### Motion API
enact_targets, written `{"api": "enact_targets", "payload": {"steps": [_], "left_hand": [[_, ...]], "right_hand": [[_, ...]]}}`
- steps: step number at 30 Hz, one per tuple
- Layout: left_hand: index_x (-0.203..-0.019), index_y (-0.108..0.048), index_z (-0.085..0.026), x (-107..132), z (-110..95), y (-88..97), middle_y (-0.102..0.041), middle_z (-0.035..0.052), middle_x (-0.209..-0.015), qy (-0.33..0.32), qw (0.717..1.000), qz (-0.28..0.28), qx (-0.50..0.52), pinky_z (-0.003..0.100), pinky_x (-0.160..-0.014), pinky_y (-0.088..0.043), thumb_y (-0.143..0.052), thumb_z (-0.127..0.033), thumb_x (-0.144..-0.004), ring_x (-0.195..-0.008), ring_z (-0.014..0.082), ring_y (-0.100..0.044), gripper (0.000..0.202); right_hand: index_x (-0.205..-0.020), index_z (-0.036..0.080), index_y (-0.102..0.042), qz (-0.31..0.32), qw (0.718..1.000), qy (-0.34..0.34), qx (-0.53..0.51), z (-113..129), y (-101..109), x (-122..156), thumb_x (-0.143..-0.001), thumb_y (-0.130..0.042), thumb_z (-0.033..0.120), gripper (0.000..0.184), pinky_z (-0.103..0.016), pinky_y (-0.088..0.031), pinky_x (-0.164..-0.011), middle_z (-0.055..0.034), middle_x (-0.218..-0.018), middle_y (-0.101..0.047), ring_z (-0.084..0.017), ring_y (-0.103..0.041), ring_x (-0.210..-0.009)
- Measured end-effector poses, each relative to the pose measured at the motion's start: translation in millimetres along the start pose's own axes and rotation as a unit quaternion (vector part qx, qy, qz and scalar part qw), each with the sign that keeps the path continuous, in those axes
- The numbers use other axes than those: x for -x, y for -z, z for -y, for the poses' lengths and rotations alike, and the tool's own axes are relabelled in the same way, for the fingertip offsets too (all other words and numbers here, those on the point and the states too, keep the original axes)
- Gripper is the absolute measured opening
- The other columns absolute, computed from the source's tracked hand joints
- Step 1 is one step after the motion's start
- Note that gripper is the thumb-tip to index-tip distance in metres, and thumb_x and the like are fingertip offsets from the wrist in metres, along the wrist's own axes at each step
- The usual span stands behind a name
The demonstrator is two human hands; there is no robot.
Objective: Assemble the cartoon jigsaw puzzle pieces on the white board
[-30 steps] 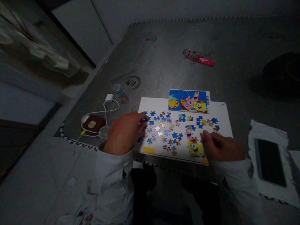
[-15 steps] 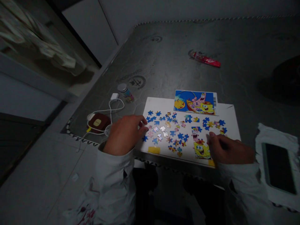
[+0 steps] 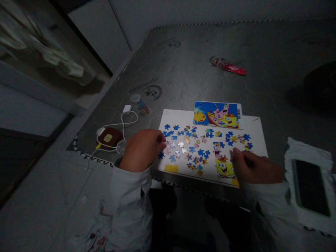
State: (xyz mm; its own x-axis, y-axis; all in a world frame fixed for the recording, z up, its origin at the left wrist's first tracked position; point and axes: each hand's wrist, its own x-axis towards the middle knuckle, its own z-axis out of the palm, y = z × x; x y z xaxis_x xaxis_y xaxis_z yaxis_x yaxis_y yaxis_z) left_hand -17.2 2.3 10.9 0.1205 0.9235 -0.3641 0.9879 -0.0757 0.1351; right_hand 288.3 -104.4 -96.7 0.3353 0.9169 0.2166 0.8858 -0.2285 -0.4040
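A white board (image 3: 256, 140) carries many loose jigsaw puzzle pieces (image 3: 181, 144), mostly blue, pink and yellow. At its left edge is my left hand (image 3: 143, 149), thumb and forefinger drawn together beside the leftmost pieces; anything between them is hidden. Several joined pieces form a partly assembled puzzle (image 3: 223, 167) with a yellow smiling cartoon figure at the board's right front. My right hand (image 3: 256, 167) rests just right of this section, fingers curled and thumb against forefinger. I cannot make out what it pinches. Behind the pieces lies a cartoon picture card (image 3: 217, 114).
Left of the board stand a clear jar with a silver lid (image 3: 140, 104) and a brown case (image 3: 112, 137) wrapped by a white cable (image 3: 115, 124). A phone (image 3: 311, 187) lies on white cloth at right. Farther back is a red wrapper (image 3: 229, 66).
My left thumb and forefinger have closed toward each other at the board's left edge. The right hand keeps its curled pose beside the joined pieces. The whole view shifts very slightly.
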Motion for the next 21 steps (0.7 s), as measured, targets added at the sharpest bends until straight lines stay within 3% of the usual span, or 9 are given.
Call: {"api": "enact_targets", "payload": {"steps": [7, 17, 21], "left_hand": [[-0.107, -0.081, -0.028, -0.1, -1.6, 1.1, -0.083, 0.0032, -0.115, -0.003, 1.000, -0.001, 0.002, 0.035, -0.080, -0.051, -0.072, -0.030, -0.100, -0.106, 0.0269, -0.075, 0.011], [-0.118, -0.077, -0.028, 1.5, -0.5, 1.5, -0.084, 0.0012, -0.117, 0.002, 1.000, 0.004, 0.019, 0.036, -0.082, -0.051, -0.071, -0.029, -0.102, -0.107, 0.0265, -0.076, 0.017], [-0.113, -0.078, -0.028, 2.7, 0.6, 1.7, -0.084, 0.0013, -0.116, -0.006, 1.000, 0.006, 0.007, 0.034, -0.081, -0.050, -0.071, -0.028, -0.102, -0.107, 0.0257, -0.075, 0.013]], "right_hand": [[-0.076, 0.025, -0.077, -0.018, 1.000, 0.000, 0.018, 1.9, -0.7, 0.6, -0.106, -0.049, 0.064, 0.056, -0.031, -0.034, -0.063, -0.0029, -0.062, -0.063, -0.019, -0.053, -0.060], [-0.076, 0.025, -0.075, -0.007, 1.000, -0.008, 0.029, 3.8, 2.1, 1.0, -0.105, -0.047, 0.068, 0.059, -0.032, -0.033, -0.063, -0.0029, -0.060, -0.061, -0.021, -0.052, -0.060], [-0.078, 0.026, -0.076, 0.004, 0.999, -0.013, 0.034, 3.7, 1.7, 0.7, -0.106, -0.047, 0.066, 0.056, -0.032, -0.033, -0.063, -0.0029, -0.062, -0.062, -0.021, -0.053, -0.062]]}}
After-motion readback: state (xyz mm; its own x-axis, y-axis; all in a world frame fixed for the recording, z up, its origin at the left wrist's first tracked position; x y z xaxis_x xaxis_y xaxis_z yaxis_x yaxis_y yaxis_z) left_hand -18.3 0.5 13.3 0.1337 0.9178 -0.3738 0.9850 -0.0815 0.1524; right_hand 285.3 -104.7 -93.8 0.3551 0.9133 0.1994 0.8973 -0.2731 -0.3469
